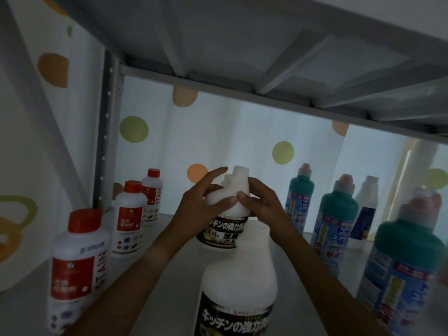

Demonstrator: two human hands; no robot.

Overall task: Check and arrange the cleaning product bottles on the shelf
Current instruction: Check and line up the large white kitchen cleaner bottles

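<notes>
A white bottle with a black label (226,229) stands in the middle of the shelf (174,270). My left hand (206,202) grips its shoulder from the left, and my right hand (260,202) grips it from the right, thumb across the front. A second white bottle with the same black label (238,294) stands nearer to me, below my hands. Three red-capped bottles marked STAIN (77,260) (128,219) (152,195) line the left side. Teal-topped bottles with blue labels (300,197) (335,221) (404,275) line the right side.
A plain white bottle with a dark label (364,209) stands at the back right. The underside of the upper metal shelf (242,57) hangs close overhead. A perforated upright post (106,132) stands at the left. A dotted curtain (218,132) closes the back.
</notes>
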